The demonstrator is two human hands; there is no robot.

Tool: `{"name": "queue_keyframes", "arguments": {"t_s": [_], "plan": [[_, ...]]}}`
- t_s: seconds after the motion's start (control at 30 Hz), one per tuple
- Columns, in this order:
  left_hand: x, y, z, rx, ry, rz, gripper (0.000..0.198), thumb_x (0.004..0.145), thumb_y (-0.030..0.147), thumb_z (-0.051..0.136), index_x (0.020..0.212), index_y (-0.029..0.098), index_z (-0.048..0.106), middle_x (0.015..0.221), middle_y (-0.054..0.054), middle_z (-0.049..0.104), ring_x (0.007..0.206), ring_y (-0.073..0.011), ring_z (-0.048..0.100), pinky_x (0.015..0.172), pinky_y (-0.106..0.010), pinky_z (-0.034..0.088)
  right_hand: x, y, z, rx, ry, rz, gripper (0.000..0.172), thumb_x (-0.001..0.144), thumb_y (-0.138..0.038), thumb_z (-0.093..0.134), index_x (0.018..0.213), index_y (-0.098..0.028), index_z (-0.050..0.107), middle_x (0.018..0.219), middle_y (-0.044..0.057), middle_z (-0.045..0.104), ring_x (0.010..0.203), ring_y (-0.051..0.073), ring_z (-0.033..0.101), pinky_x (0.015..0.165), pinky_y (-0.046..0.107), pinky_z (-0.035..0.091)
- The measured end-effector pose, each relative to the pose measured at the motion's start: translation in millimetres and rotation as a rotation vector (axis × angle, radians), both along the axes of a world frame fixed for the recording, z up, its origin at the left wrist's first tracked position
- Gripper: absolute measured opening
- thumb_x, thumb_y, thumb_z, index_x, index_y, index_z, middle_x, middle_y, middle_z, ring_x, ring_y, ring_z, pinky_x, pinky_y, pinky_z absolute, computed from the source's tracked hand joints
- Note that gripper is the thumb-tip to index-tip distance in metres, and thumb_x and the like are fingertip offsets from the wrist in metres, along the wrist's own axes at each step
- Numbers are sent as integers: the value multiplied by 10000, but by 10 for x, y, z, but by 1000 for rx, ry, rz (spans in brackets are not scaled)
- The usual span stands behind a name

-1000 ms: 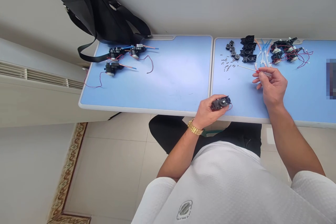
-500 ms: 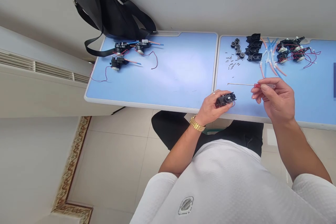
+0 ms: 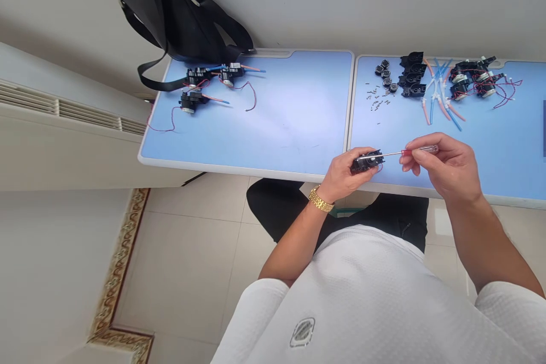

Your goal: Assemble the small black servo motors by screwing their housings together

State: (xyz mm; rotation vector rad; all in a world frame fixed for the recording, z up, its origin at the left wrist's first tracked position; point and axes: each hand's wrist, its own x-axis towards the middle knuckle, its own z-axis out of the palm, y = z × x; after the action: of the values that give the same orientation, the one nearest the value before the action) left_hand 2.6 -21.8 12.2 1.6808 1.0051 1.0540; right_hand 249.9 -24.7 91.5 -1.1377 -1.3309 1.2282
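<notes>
My left hand (image 3: 341,175) is closed around a small black plastic housing (image 3: 360,164) near the table's front edge. A bit of red wire shows at the housing's right side. In my right hand (image 3: 450,165) is a screwdriver (image 3: 420,151) with a red and clear handle, pinched between thumb and fingers. Its thin metal shaft points left and lies across the top of the housing in this view. Whether the tip touches the housing, and whether a screw sits on it, I cannot tell.
Loose screws (image 3: 375,96), small round black parts (image 3: 386,81), black covers (image 3: 413,75), blue and orange tubes (image 3: 439,94) and wired assemblies (image 3: 473,79) lie on the right tabletop. More wired assemblies (image 3: 194,101) are on the left tabletop, beside a black bag (image 3: 187,17).
My right hand has brought the screwdriver down and to the left, from above the table to over the black housing. My left hand holds the housing in nearly the same place.
</notes>
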Motion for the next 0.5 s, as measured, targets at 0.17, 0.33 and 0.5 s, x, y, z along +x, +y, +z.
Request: {"name": "queue_keyframes", "arguments": {"t_s": [0.17, 0.33, 0.5], "plan": [[-4, -2, -4, 24, 3, -6, 389, 1041, 464, 831, 1319, 194, 794, 1167, -95, 877, 953, -192, 824, 886, -306, 673, -8, 23, -34, -12, -27, 8, 167, 971, -445, 941, 1015, -288, 908, 830, 25, 864, 675, 181, 801, 551, 284, 591], [-3, -6, -6, 13, 1, -5, 397, 1038, 480, 830, 1318, 202, 794, 1165, -93, 878, 942, -191, 821, 884, -312, 673, -1, 47, -59, -20, -39, 4, 188, 959, -461, 942, 1009, -285, 899, 830, 28, 863, 670, 192, 798, 536, 295, 586], [3, -9, -12, 13, 0, 1, 390, 1039, 474, 829, 1320, 206, 798, 1175, -94, 880, 982, -203, 832, 914, -326, 681, -10, 44, -45, -28, -43, 17, 203, 960, -478, 939, 1012, -287, 897, 830, 32, 861, 677, 206, 804, 530, 310, 592]]}}
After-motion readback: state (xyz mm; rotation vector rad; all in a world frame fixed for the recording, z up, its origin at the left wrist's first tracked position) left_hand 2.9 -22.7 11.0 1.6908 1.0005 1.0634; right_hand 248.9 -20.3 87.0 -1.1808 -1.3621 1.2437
